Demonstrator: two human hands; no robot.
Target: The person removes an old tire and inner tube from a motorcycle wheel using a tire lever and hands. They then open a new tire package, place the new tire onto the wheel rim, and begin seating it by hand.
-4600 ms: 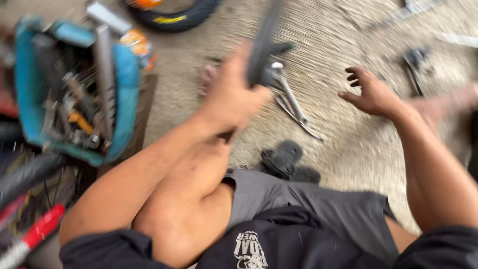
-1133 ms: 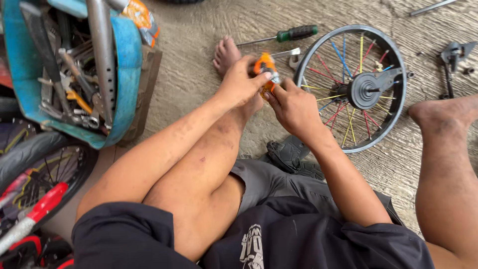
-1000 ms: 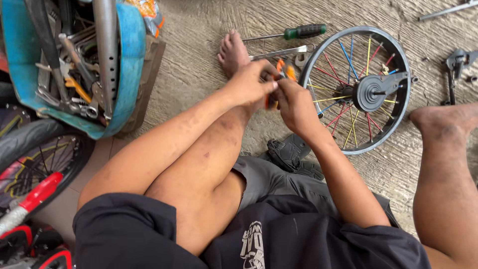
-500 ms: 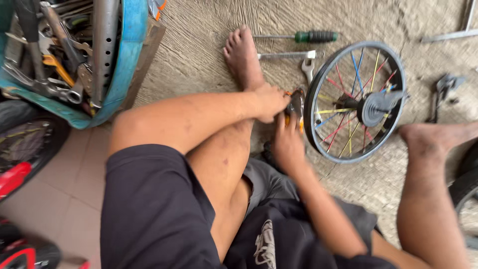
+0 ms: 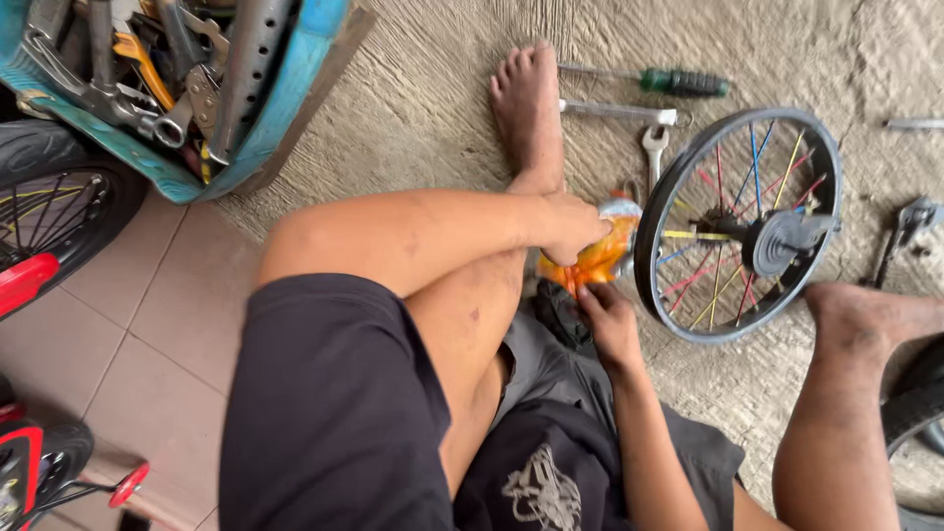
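I sit on the floor with my left arm reaching over my raised knee. My left hand (image 5: 570,228) grips the top of a crumpled orange packet (image 5: 602,254). My right hand (image 5: 610,323) is just below it, its fingertips pinching the packet's lower end. Both hands are right beside a small bicycle wheel (image 5: 739,224) with coloured spokes, which lies flat on the concrete between my bare feet. What is inside the packet is hidden.
A green-handled screwdriver (image 5: 680,83), a metal rod (image 5: 615,110) and a spanner (image 5: 654,147) lie beyond the wheel by my left foot. A blue tray of tools (image 5: 197,88) stands at the upper left above a black tyre (image 5: 59,202). Pliers (image 5: 910,221) lie at far right.
My hands have come down and closer to my lap with the orange packet, now next to the wheel's rim. The view has tilted down and to the left.
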